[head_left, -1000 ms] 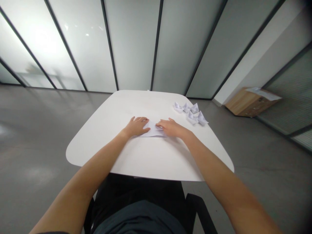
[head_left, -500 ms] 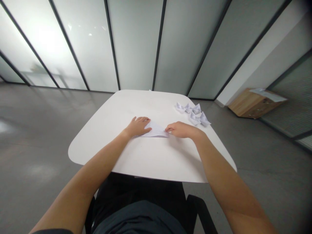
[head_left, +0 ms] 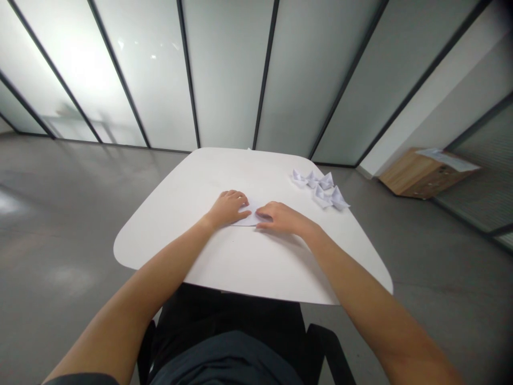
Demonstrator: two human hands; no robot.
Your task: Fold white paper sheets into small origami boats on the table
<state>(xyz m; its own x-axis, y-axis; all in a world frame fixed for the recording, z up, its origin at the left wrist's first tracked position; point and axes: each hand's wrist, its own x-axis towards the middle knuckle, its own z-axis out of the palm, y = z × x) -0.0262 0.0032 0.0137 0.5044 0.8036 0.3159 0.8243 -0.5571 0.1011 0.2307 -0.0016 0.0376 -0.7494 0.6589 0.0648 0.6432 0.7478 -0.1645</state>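
Note:
A folded sheet of white paper [head_left: 249, 219] lies on the white table, mostly hidden under both hands. Only a thin strip and a small middle part show. My left hand [head_left: 227, 209] presses down on its left part, fingers pointing to the right. My right hand [head_left: 278, 218] covers its right end, with the fingers curled over the paper and the thumb near its lower edge. Several small folded paper boats [head_left: 320, 190] stand to the upper right of my right hand, apart from it.
The rounded white table [head_left: 200, 182] ends close in front of my body, with grey floor on both sides. Frosted glass panels [head_left: 228, 75] stand behind it. A wooden box [head_left: 412, 181] with papers on top sits at the right. A black chair [head_left: 324, 350] is below.
My right hand has moved left from the paper's right tip and now covers that end. Less of the paper shows. The left hand stays in place, and the view has shifted slightly.

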